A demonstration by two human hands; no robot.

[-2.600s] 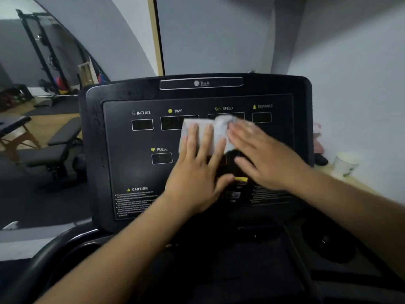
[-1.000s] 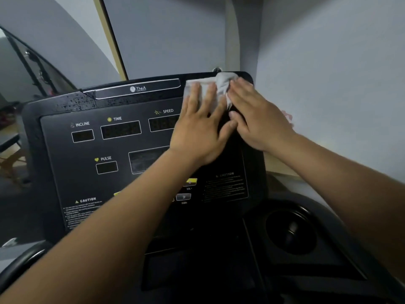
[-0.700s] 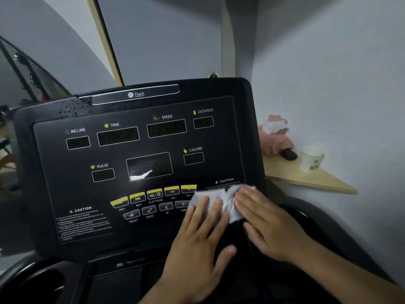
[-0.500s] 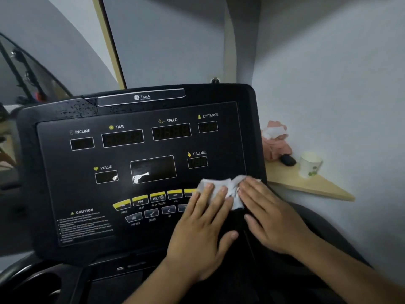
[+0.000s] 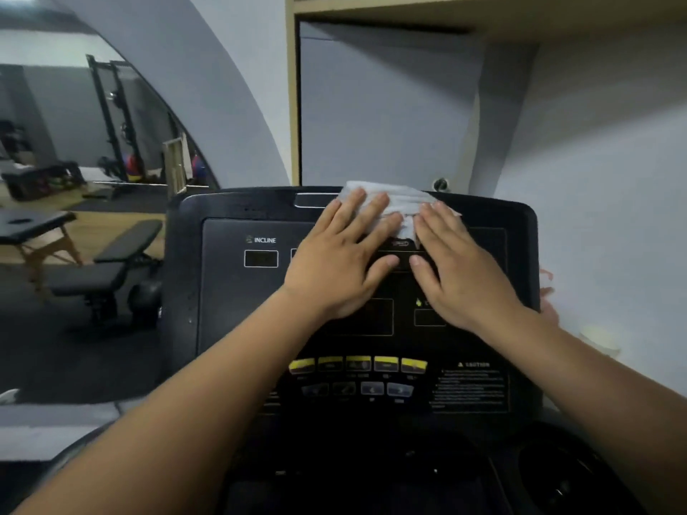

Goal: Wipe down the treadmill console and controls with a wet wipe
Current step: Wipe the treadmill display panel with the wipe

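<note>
The black treadmill console point(image 5: 230, 310) fills the middle of the head view, with its INCLINE readout at the left and a row of yellow buttons point(image 5: 357, 364) low down. A white wet wipe point(image 5: 403, 200) lies flat against the console's top edge. My left hand point(image 5: 342, 262) and my right hand point(image 5: 453, 265) press side by side on it, fingers spread and pointing up, fingertips on the wipe. The hands hide the middle readouts.
A grey wall stands close behind and to the right. A paper cup point(image 5: 598, 338) and a pink cloth point(image 5: 548, 291) show past the console's right edge. A weight bench point(image 5: 111, 269), a massage table point(image 5: 33, 224) and a rack lie off to the left. A cup holder point(image 5: 557, 473) sits at lower right.
Both hands slid the wipe from the console's lower right, near the buttons, up to its top edge. The view has shifted right and up.
</note>
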